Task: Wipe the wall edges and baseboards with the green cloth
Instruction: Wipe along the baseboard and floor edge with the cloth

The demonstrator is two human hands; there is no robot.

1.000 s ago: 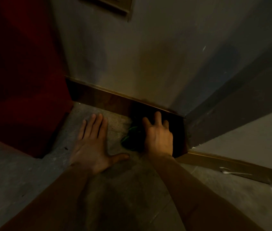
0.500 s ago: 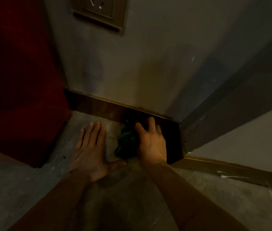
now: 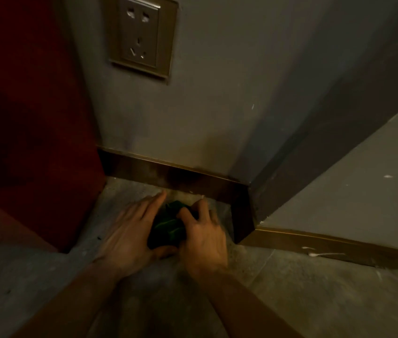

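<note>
We have the green cloth (image 3: 168, 224) bunched on the floor just near of the baseboard (image 3: 181, 178), our right hand (image 3: 203, 236) curled around it and our left hand (image 3: 132, 230) flat against its left side. A loose wad could slip and miss the baseboard's top edge.

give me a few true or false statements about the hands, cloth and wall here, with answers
1. The green cloth lies bunched on the floor between the two hands. True.
2. The cloth is pressed against the wall socket. False: the socket sits well above on the wall, untouched.
3. The right hand curls its fingers on the cloth. True.
4. The left hand grips the baseboard. False: it lies beside the cloth, fingers straight.
5. The baseboard wraps round a wall corner at the right. True.
</note>
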